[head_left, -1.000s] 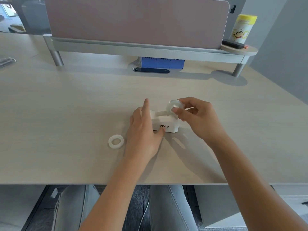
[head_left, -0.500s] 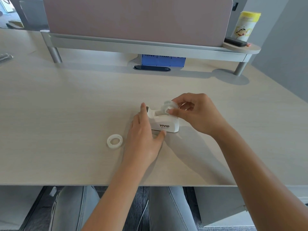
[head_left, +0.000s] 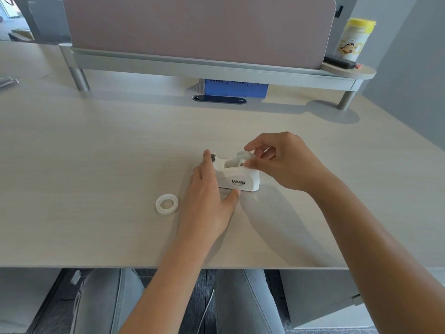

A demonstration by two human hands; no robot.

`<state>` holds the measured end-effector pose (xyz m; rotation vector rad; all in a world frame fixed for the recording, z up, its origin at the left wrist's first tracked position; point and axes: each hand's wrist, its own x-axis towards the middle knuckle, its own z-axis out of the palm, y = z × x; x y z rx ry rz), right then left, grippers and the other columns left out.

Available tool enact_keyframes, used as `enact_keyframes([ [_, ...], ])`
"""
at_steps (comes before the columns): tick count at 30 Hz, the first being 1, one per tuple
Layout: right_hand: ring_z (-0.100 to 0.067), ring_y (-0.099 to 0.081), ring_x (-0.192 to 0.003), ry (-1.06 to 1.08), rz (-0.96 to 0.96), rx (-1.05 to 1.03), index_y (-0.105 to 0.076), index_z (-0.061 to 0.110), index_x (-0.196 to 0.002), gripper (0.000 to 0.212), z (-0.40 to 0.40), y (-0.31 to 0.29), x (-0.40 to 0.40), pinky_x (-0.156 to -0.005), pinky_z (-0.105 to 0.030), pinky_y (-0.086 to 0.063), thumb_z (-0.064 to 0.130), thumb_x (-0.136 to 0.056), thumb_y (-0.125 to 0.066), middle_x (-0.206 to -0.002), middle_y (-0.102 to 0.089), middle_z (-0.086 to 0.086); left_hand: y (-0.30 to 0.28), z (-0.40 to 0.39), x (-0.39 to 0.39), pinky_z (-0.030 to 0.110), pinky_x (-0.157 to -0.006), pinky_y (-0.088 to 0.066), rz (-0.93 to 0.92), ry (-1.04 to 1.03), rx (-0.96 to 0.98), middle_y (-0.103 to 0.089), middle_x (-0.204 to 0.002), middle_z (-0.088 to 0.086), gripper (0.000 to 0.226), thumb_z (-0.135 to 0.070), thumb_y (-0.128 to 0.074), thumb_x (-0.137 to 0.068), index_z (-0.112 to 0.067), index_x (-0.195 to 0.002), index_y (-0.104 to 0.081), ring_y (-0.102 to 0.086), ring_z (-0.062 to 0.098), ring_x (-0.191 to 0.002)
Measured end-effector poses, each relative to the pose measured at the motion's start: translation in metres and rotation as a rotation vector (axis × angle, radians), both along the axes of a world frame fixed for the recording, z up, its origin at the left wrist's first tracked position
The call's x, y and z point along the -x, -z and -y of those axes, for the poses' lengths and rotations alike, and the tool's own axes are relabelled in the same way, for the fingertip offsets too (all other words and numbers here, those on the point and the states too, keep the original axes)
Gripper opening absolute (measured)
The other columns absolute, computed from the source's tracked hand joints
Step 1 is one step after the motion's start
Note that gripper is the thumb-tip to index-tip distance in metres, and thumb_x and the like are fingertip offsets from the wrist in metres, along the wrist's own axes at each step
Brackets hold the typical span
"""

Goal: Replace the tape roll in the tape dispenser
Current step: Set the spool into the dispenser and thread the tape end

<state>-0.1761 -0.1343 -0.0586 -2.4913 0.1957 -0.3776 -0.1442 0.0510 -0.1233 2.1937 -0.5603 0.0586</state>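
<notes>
Left hand (head_left: 207,196) spread flat, bracing the white tape dispenser (head_left: 237,175) on the bench (head_left: 96,153); right hand (head_left: 281,162) pinching the tape roll (head_left: 242,156) in the dispenser's cradle. Reading "VIVID" on its side. Spare ring (head_left: 166,203) lying just left.

A yellow-lidded canister (head_left: 354,41) stands on a raised shelf (head_left: 216,68) behind the pale tabletop (head_left: 96,153); a blue box (head_left: 236,88) sits beneath.

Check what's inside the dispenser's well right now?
A tape roll sits partly in the well of the dispenser, pinched by the right hand. The fingers and the dispenser's walls hide whether it is fully seated. The left hand steadies the body.
</notes>
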Motion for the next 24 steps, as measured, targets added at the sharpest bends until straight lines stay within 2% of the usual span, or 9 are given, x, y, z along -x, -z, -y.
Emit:
enact_keyframes([
  [2, -0.013, -0.07, -0.08, -0.002, -0.018, 0.031, -0.078, 0.024, -0.096, 0.012, 0.001, -0.005, -0.001, -0.067, -0.015, -0.048, 0.029, -0.086, -0.083, -0.086, -0.074, 0.007, -0.001, 0.0, 0.001, 0.029, -0.107, -0.035, -0.005, 0.001, 0.0, -0.033, -0.162, -0.005, 0.1, -0.032, -0.072, -0.09, -0.02, -0.163, -0.004, -0.036, 0.018, -0.146],
  [5, -0.003, -0.067, -0.074, -0.016, -0.068, 0.121, -0.081, 0.019, -0.094, 0.01, -0.001, -0.013, -0.005, -0.06, -0.004, -0.046, 0.025, -0.087, -0.082, -0.081, -0.073, 0.007, -0.003, -0.001, 0.002, 0.032, -0.108, -0.037, -0.012, -0.005, -0.009, -0.031, -0.164, -0.001, 0.101, -0.033, -0.07, -0.092, -0.017, -0.163, -0.001, -0.036, 0.02, -0.147],
  [6, -0.002, -0.066, -0.075, -0.016, -0.088, 0.144, -0.081, 0.017, -0.096, 0.011, -0.003, -0.016, -0.006, -0.062, -0.005, -0.047, 0.023, -0.087, -0.082, -0.082, -0.073, 0.007, -0.004, -0.001, 0.002, 0.033, -0.107, -0.037, -0.016, -0.008, -0.011, -0.031, -0.164, 0.0, 0.101, -0.034, -0.07, -0.092, -0.017, -0.163, -0.001, -0.036, 0.021, -0.147],
  [8, -0.011, -0.068, -0.079, -0.012, -0.121, 0.175, -0.082, 0.016, -0.096, 0.011, -0.006, -0.02, -0.01, -0.071, -0.018, -0.054, 0.022, -0.087, -0.082, -0.083, -0.073, 0.005, -0.004, -0.001, 0.002, 0.033, -0.108, -0.037, -0.024, -0.011, -0.012, -0.031, -0.164, 0.001, 0.101, -0.035, -0.069, -0.092, -0.016, -0.164, -0.001, -0.035, 0.022, -0.148],
  [10, -0.017, -0.069, -0.087, -0.004, -0.147, 0.209, -0.082, 0.018, -0.094, 0.007, -0.009, -0.024, -0.013, -0.075, -0.026, -0.053, 0.02, -0.087, -0.08, -0.083, -0.074, 0.004, -0.005, -0.002, 0.001, 0.033, -0.109, -0.036, -0.033, -0.014, -0.006, -0.029, -0.165, 0.001, 0.101, -0.035, -0.069, -0.092, -0.015, -0.164, -0.001, -0.034, 0.022, -0.149],
  [15, -0.017, -0.064, -0.084, 0.022, -0.149, 0.242, -0.083, 0.02, -0.094, 0.008, -0.015, -0.023, -0.017, -0.069, -0.021, -0.045, 0.019, -0.088, -0.078, -0.074, -0.064, 0.014, -0.005, -0.001, 0.0, 0.031, -0.105, -0.037, -0.081, -0.015, 0.007, -0.031, -0.166, -0.002, 0.105, -0.037, -0.07, -0.091, -0.017, -0.164, 0.003, -0.036, 0.02, -0.147],
  [18, -0.017, -0.062, -0.084, 0.023, -0.144, 0.259, -0.083, 0.019, -0.094, 0.009, -0.018, -0.023, -0.02, -0.07, -0.022, -0.045, 0.017, -0.087, -0.077, -0.072, -0.061, 0.016, -0.005, -0.002, -0.001, 0.027, -0.097, -0.035, -0.083, -0.023, 0.014, -0.033, -0.164, -0.003, 0.107, -0.038, -0.07, -0.091, -0.018, -0.164, 0.005, -0.039, 0.02, -0.143],
  [21, -0.018, -0.063, -0.086, 0.019, -0.167, 0.263, -0.082, 0.02, -0.096, 0.01, -0.02, -0.026, -0.02, -0.068, -0.022, -0.044, 0.018, -0.088, -0.076, -0.077, -0.063, 0.012, -0.006, -0.002, 0.0, 0.026, -0.099, -0.033, -0.077, -0.027, 0.021, -0.033, -0.164, -0.003, 0.104, -0.038, -0.069, -0.092, -0.019, -0.164, 0.003, -0.037, 0.02, -0.145],
  [24, -0.019, -0.062, -0.089, 0.002, -0.177, 0.255, -0.079, 0.019, -0.1, 0.011, -0.019, -0.024, -0.017, -0.07, -0.025, -0.043, 0.021, -0.091, -0.074, -0.088, -0.067, 0.007, -0.005, -0.002, 0.002, 0.032, -0.104, -0.037, -0.043, -0.022, 0.021, -0.035, -0.162, 0.0, 0.099, -0.038, -0.066, -0.094, -0.021, -0.164, 0.002, -0.037, 0.021, -0.146],
])
